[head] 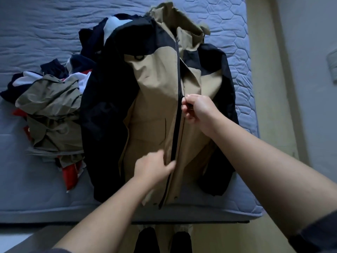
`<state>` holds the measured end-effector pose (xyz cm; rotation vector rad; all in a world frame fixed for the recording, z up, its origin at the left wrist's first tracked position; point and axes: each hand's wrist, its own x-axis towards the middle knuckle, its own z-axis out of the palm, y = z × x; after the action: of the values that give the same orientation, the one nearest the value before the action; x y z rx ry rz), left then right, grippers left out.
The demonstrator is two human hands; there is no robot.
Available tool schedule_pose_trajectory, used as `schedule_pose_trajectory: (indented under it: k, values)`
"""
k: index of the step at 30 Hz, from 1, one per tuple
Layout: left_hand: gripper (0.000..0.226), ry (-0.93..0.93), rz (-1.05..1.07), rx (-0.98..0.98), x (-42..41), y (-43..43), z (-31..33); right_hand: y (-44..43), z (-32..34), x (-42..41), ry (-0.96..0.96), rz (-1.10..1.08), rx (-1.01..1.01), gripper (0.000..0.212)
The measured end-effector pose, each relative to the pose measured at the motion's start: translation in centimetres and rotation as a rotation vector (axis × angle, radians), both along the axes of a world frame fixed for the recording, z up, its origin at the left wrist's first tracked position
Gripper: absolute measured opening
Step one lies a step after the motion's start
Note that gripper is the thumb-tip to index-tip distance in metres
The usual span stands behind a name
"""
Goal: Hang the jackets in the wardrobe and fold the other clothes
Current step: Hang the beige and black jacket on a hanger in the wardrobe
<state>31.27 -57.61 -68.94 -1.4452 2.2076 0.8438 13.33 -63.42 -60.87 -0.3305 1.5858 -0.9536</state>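
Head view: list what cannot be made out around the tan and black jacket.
All head view.
Zip slider: hidden in the grip of the right hand.
Left hand: hold blurred by motion.
Clothes beneath the tan and black jacket: covered by it.
Crumpled olive, red and navy clothes pile: garments overlap, uncountable.
Wardrobe: outside frame.

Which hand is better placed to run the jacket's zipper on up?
Right. The right hand pinches at the zipper midway up; the left hand grips the jacket front lower down, steadying it.
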Motion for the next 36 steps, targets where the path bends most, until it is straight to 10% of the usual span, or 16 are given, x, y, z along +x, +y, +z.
schedule_pose_trajectory:
  k: [13, 36]
  values:
    - [0.024, 0.377, 0.038, -0.186, -6.4, -7.8, 4.2, -2.2, 0.9, -1.1, 0.172, -0.070, 0.033, 0.038]
    - [0.021, 0.341, 0.057, -0.243, -8.5, -12.3, 11.0, -4.0, 7.7, -1.4, 0.204, -0.075, -0.255, 0.040]
